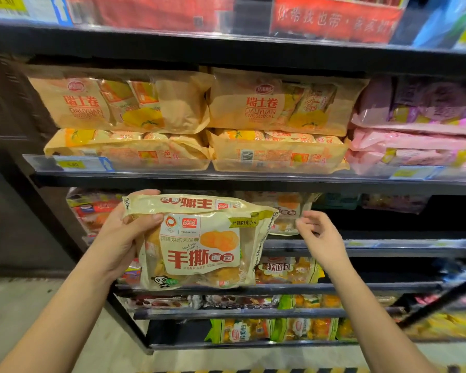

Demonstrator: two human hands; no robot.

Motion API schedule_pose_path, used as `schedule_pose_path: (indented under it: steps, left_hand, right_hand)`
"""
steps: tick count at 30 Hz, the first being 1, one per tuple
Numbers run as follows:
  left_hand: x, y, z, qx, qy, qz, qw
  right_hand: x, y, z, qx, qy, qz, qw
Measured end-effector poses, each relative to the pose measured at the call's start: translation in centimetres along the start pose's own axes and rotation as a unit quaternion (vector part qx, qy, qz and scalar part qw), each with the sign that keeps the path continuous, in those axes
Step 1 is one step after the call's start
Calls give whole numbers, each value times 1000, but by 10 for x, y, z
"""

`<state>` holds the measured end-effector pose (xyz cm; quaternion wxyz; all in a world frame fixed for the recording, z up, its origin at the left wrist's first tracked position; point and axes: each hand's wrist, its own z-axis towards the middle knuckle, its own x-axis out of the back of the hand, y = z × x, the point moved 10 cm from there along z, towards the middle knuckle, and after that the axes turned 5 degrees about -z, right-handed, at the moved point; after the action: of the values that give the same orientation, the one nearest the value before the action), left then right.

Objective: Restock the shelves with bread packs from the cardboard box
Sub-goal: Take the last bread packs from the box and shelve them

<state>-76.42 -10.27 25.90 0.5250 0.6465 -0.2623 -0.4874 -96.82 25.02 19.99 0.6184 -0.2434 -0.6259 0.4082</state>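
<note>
My left hand [124, 238] grips a cream bread pack [199, 243] with red Chinese lettering by its upper left corner, thumb across the front. The pack hangs upright in front of the third shelf down [388, 244]. My right hand [318, 235] hovers just right of the pack, fingers loosely curled and holding nothing. A matching cream pack [288, 214] sits on that shelf behind the held one. The cardboard box is out of view.
Tan Swiss roll packs [275, 103] fill the shelf above, with pink packs [420, 135] to their right. Lower shelves hold mixed bread packs [285, 270]. The black shelf frame [65, 224] stands at the left. The third shelf's right part looks dark and bare.
</note>
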Motion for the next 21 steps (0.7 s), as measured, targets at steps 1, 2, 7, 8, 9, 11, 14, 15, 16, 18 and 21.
schedule_pose_path:
  steps: [1,2,7,8,9,11,14,15,16,18,21]
  left_hand:
    - [-1,1,1,3,-6,-2,1000]
    - [-1,1,1,3,-8,-4,1000]
    - [11,-1,6,1,-23,-32,999]
    - [13,-2,7,-1,-26,-34,999]
    - [13,-2,6,-1,-30,-37,999]
    - [14,-5,6,7,-34,-42,998]
    - [21,-3,4,7,-29,22,999]
    - [23,0,2,-4,-25,91,996]
    - [25,4,1,-20,-11,172,985]
    - [29,16,-5,-61,47,292,953]
    - [27,23,-13,-118,96,366,918]
  right_hand:
    - [-10,-15,-12,5,-42,57,998]
    - [-20,-31,-26,10,-87,97,991]
    - [-66,-97,-85,50,-236,105,965]
    - [-74,-99,-89,44,-244,104,963]
    - [-80,-101,-91,33,-243,108,963]
    - [-88,-103,-91,17,-217,98,971]
    - [-85,-108,-89,20,-148,92,985]
    - [-83,-109,-88,22,-130,98,986]
    - [-84,-110,-87,28,-122,102,987]
    - [-85,-116,-84,41,-109,110,987]
    - [-87,-128,-78,65,-82,103,989]
